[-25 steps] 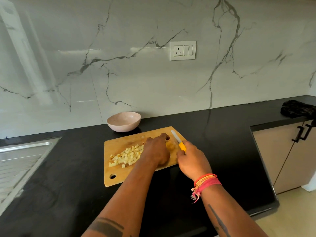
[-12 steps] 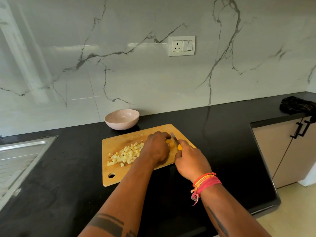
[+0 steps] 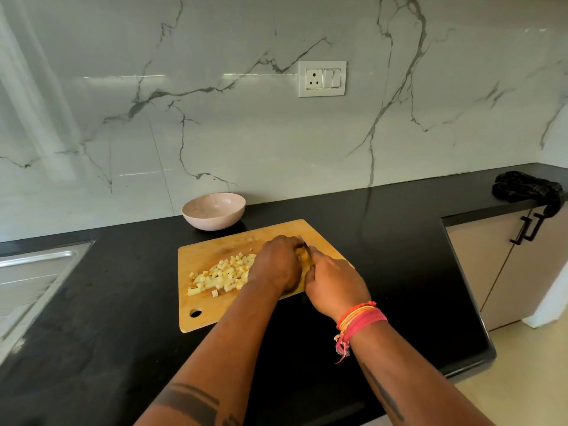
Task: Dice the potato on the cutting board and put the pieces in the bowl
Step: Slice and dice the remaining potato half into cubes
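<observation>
**Both hands worked the last of the potato at the centre of the board**

Your left hand [image 3: 278, 265] had its fingers curled down over the remaining yellow chunk of potato [image 3: 304, 256], pinning it to the board just right of the frame's centre; only a sliver of the chunk showed between your hands. Your right hand [image 3: 335, 282] was wrapped round the handle of the small knife [image 3: 305, 242], knuckles toward you, and of the knife only a short grey strip of blade showed above the potato, right against your left fingertips. Whether the edge had reached the wood, I could not tell.

A heap of pale potato cubes [image 3: 222, 273] lay on the board just left of your left hand, touching it at the wrist side. The rectangular wooden cutting board [image 3: 212, 315] sat on the black stone counter [image 3: 101, 318], its hanging hole at the lower left corner.

The round pale pink bowl [image 3: 214, 210] stood above the board's upper left corner, close to it but apart, and held none of the cubes.

A steel sink [image 3: 33, 272] showed at the left edge, a white wall socket [image 3: 322, 78] above centre, and a dark crumpled cloth [image 3: 527, 189] at the right edge. Red and orange threads [image 3: 359, 318] circled your right wrist.
</observation>
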The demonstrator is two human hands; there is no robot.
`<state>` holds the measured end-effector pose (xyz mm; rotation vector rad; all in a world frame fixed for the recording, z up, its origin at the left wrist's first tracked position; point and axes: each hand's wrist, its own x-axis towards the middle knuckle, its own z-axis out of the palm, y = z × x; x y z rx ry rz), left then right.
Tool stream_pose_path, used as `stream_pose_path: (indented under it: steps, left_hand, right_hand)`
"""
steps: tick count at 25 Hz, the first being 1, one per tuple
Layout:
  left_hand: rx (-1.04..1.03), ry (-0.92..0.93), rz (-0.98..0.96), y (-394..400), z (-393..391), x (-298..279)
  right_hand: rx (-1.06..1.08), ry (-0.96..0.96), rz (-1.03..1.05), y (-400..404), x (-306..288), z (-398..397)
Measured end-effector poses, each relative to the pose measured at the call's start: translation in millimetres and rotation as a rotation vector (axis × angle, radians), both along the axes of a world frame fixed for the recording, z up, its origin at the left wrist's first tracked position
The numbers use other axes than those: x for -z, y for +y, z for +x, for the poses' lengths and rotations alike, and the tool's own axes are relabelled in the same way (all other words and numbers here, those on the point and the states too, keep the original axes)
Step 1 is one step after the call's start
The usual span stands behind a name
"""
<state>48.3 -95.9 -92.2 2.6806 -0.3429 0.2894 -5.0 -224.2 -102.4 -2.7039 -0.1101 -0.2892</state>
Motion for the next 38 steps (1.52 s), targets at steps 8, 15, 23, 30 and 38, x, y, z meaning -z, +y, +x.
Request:
stream_pose_path:
  steps: [8, 15, 23, 30, 38]
  left_hand:
    - [-0.026, -0.004, -0.022, -1.4, -5.5, -3.1]
    - [-0.07, 0.031, -0.053, -2.2, -5.0, -3.2]
    - [-0.086, 0.04, -0.068, -1.6, -7.7, -4.6]
    - [-0.075, 0.011, -0.066, 0.8, -8.1, -1.5]
    - [-0.074, -0.029, -0.07, 0.6, -5.9, -0.5]
  right_hand:
    - [-0.061, 0.042, -0.013, -2.0, -7.5, 2.8]
    - [-0.024, -0.006, -0.12, -13.4, 9.0, -48.0]
    - [0.021, -0.069, 0.031, -13.3, 4.3, -49.6]
    - [-0.047, -0.036, 0.028, -2.5, -16.0, -11.2]
    - [-0.096, 0.024, 0.036, -1.5, -19.7, 9.6]
